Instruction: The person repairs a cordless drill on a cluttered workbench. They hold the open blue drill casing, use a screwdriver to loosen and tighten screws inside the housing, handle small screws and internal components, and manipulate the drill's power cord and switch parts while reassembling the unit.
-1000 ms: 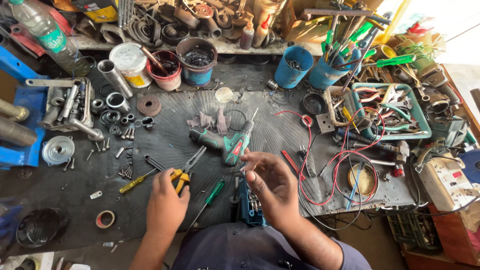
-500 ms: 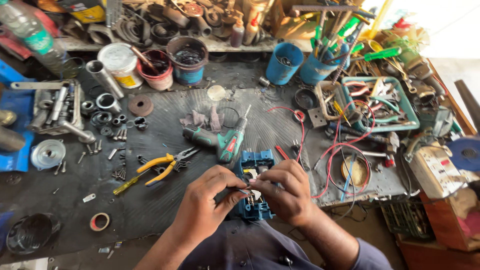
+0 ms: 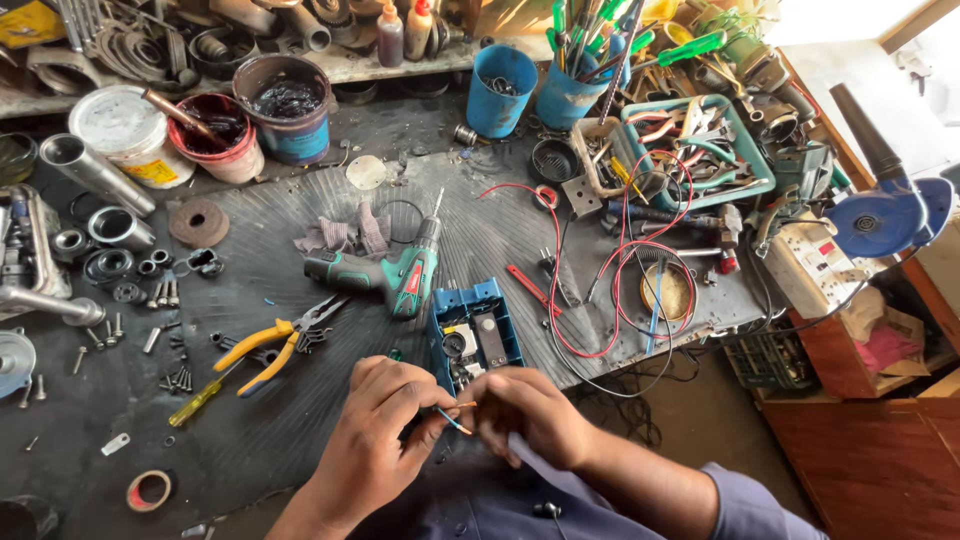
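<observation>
A dark ribbed rubber mat (image 3: 300,420) is spread over the workbench. A teal tray (image 3: 755,165) is heaped with pliers and cutters; two blue cups (image 3: 500,95) are seen behind, one crammed with green-handled screwdrivers (image 3: 590,40). A tin of black grease (image 3: 288,105) is flanked by a red-stained pot (image 3: 222,135). An open blue plastic casing (image 3: 475,335) is exposed just beyond the knuckles. A thin wire (image 3: 452,415) is pinched between the left hand (image 3: 375,435) and the right hand (image 3: 535,415), both closed on it.
</observation>
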The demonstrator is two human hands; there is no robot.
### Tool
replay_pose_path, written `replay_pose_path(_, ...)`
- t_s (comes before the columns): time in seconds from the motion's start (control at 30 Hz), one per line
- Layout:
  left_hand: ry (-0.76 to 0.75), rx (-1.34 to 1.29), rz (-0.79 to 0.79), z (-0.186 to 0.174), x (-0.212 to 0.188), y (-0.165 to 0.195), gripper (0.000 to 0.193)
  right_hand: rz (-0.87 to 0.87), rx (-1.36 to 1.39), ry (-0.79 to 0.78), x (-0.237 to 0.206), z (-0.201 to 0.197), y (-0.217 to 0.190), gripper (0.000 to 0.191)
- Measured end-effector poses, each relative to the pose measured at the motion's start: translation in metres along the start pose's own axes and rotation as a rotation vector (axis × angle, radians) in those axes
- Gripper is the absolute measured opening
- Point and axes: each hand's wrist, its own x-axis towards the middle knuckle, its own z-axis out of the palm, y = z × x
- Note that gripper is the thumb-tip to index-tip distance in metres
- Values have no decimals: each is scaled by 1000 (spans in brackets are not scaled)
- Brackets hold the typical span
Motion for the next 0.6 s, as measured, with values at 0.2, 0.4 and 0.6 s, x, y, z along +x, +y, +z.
replay_pose_path(0.2, 11, 47, -41, 1, -7, -2, 20, -916, -1209, 334, 4, 17, -10, 36)
replay_pose_path(0.4, -11, 116, -2, 9, -11, -5, 22, -1008, -1385, 269, 6, 12, -5, 27)
replay_pose_path(0.6, -126, 119, 83, 11, -19, -13, 27, -446, -752, 134, -13, 7, 22, 8)
